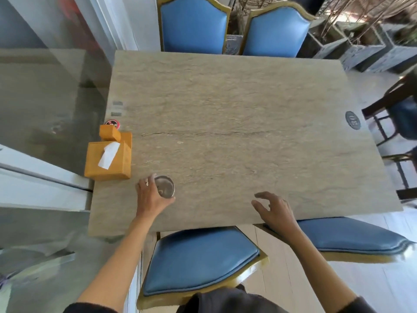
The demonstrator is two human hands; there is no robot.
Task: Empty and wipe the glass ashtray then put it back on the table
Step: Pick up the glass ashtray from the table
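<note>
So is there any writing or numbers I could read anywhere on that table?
"30": on the small dark oval plaque at the right edge of the beige stone table.
Round pink and black disc behind the orange wooden tissue box: markings too blurred to read.
Two grey marks at the table's left edge: unreadable.

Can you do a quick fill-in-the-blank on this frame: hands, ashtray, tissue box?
1. The left hand grips the ashtray on the ____.
2. The right hand holds ____.
3. A white tissue sticks out of the ____ box.
4. The chairs have ____ cushions.

Missing words: table; nothing; orange; blue
</note>
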